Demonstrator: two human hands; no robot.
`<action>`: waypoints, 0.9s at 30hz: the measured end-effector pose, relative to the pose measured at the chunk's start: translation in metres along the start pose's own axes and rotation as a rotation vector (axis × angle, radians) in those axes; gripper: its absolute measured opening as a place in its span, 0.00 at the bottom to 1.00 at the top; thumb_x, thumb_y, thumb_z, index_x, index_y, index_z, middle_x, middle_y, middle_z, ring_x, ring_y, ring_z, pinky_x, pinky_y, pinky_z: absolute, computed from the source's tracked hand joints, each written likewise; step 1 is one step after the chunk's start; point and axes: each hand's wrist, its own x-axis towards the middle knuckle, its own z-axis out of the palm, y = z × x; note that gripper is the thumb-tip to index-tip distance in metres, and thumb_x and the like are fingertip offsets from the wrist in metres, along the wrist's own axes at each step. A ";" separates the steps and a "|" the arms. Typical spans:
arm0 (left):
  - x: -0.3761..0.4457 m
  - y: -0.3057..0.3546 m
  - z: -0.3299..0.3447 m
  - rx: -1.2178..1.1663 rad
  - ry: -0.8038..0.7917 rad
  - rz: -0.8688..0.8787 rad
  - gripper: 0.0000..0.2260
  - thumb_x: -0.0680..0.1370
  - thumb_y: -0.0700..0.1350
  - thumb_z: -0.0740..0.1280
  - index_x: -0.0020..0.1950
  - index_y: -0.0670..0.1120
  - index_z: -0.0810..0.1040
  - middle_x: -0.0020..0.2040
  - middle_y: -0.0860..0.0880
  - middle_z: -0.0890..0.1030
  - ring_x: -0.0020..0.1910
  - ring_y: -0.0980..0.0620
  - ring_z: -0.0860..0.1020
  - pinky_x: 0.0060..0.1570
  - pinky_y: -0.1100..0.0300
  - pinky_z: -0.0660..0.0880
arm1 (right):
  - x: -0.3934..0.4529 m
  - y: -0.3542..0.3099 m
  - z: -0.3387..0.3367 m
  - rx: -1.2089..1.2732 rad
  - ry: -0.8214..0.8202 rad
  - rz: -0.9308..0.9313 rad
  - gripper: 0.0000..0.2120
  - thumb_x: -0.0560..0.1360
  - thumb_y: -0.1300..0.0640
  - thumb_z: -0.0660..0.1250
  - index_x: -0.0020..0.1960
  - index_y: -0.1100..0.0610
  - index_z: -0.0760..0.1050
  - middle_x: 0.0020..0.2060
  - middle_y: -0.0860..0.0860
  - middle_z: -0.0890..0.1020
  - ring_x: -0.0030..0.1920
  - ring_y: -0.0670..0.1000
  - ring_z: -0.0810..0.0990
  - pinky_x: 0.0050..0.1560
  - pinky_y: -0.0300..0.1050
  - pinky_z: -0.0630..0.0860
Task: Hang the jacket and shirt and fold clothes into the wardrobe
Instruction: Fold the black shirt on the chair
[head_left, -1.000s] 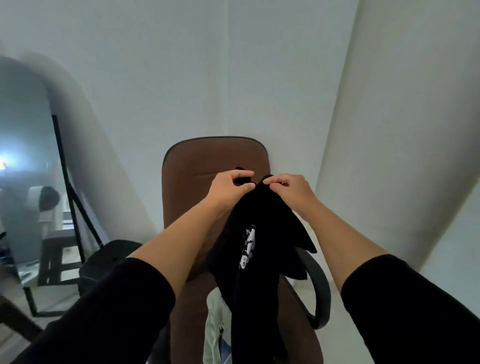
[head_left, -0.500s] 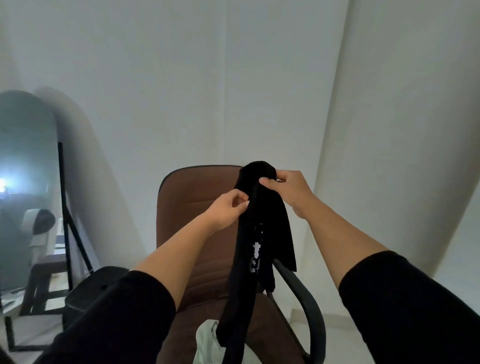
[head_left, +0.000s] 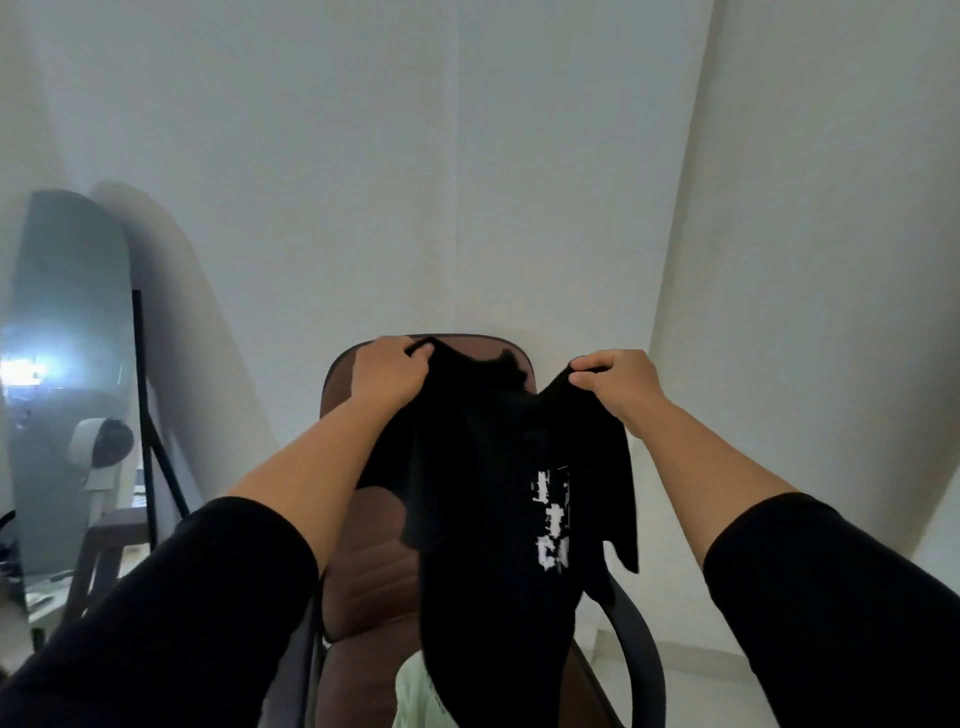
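I hold a black shirt (head_left: 483, 493) with white print on its front up in the air in front of a brown office chair (head_left: 369, 566). My left hand (head_left: 387, 376) grips the shirt's top left corner. At the top right corner, my right hand (head_left: 618, 384) is closed on the cloth. The shirt hangs spread between both hands and drapes down over the chair seat. A pale garment (head_left: 415, 696) lies on the seat below it, partly hidden by the shirt.
A tall standing mirror (head_left: 67, 374) on a black frame leans against the wall at the left. White walls meet in a corner behind the chair. The chair's black armrest (head_left: 636, 654) curves at the lower right. Pale floor shows at the right.
The hands, close together on the bunched shirt before, have moved apart and spread it open. The white print now faces me.
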 end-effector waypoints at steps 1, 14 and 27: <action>0.005 -0.002 -0.005 0.012 0.009 -0.042 0.15 0.79 0.51 0.59 0.45 0.41 0.79 0.46 0.41 0.81 0.49 0.40 0.77 0.45 0.57 0.67 | 0.003 0.002 -0.003 -0.015 0.028 0.012 0.09 0.72 0.63 0.70 0.51 0.57 0.82 0.51 0.53 0.83 0.49 0.50 0.79 0.48 0.38 0.75; -0.001 0.003 -0.014 -0.389 -0.043 -0.167 0.13 0.74 0.46 0.69 0.58 0.50 0.75 0.51 0.52 0.74 0.49 0.52 0.73 0.40 0.64 0.70 | -0.002 -0.026 0.000 0.456 -0.160 0.152 0.10 0.74 0.71 0.61 0.51 0.68 0.79 0.44 0.60 0.80 0.41 0.55 0.81 0.43 0.41 0.81; -0.023 0.035 0.000 -0.498 -0.271 0.066 0.14 0.67 0.55 0.75 0.49 0.52 0.81 0.48 0.53 0.83 0.50 0.56 0.80 0.52 0.60 0.77 | -0.020 -0.058 0.031 0.406 -0.402 -0.040 0.11 0.77 0.68 0.63 0.57 0.64 0.78 0.47 0.56 0.81 0.44 0.49 0.82 0.48 0.39 0.80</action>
